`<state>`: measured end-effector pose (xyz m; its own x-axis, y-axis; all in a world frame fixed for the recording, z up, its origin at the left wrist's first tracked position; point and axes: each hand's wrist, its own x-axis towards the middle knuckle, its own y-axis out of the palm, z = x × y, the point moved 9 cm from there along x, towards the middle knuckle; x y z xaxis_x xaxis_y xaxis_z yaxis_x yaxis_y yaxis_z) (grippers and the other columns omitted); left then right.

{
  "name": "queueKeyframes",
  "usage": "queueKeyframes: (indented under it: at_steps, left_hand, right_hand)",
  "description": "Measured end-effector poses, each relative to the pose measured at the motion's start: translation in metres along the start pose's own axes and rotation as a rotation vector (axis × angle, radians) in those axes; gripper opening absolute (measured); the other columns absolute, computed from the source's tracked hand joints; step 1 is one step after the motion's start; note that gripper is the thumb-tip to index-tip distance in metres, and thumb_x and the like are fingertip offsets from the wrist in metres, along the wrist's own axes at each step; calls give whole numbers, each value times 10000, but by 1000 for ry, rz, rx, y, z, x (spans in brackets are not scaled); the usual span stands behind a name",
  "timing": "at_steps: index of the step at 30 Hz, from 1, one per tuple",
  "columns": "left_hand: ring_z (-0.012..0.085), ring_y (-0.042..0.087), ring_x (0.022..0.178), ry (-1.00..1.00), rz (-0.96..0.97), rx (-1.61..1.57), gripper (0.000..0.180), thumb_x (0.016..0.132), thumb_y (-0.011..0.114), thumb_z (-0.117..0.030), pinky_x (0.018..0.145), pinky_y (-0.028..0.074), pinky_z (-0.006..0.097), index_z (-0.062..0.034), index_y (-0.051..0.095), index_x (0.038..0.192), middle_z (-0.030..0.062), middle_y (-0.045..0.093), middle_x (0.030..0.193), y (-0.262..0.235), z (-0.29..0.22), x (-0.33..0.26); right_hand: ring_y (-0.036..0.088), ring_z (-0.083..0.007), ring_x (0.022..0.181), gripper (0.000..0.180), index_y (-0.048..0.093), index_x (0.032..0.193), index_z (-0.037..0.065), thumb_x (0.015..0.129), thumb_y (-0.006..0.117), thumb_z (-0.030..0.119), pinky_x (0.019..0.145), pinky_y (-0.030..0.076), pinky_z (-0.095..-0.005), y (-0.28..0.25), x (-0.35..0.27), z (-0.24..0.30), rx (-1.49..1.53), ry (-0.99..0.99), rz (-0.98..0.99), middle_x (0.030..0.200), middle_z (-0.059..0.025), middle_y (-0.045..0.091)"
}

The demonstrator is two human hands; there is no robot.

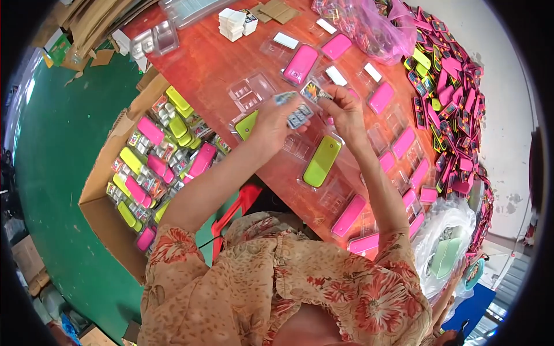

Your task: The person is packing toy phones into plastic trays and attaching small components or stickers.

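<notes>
Below the floral shirt (323, 262), over the red table (190, 69), the left hand (270, 122) curls round some cards (299, 116) while the right hand (348, 113) pinches a card (311, 91) between them, just above the bunch, its long axis unclear to me.

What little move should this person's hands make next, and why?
Probably the right hand should lay its small, colourful printed card in the clear moulded plastic tray: that card is held apart from the blue-and-white stack of small printed cards in the left hand, and the tray lies nearby on the red tabletop.
</notes>
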<state>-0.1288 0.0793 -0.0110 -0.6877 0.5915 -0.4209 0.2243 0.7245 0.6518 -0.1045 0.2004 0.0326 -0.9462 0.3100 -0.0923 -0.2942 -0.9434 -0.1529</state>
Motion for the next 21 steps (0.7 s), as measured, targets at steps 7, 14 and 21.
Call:
queueKeyframes:
  at_steps: [7,14,21]
  left_hand:
    - [198,568,717,211,-107,-90,143,792,465,-67,620,499,339,-19,476,926,93,556,829,-70,-72,-23]
    - [194,586,658,109,-135,-13,146,779,541,-145,555,504,297,-68,501,896,63,583,788,-88,-63,-32]
    - [131,559,571,146,-99,40,191,753,570,-167,455,467,240,-36,517,882,58,574,735,-57,-59,-30]
  right_hand:
    - [545,-272,665,100,540,815,37,718,516,46,541,446,-338,78,7,65,-867,-718,-90,718,-125,535]
    - [532,-237,697,112,527,697,46,713,530,157,522,447,-342,124,7,36,-1160,-744,34,708,-91,510]
    - [544,-185,683,247,551,898,19,713,599,175,605,437,-300,94,4,24,-250,-244,176,757,-81,563]
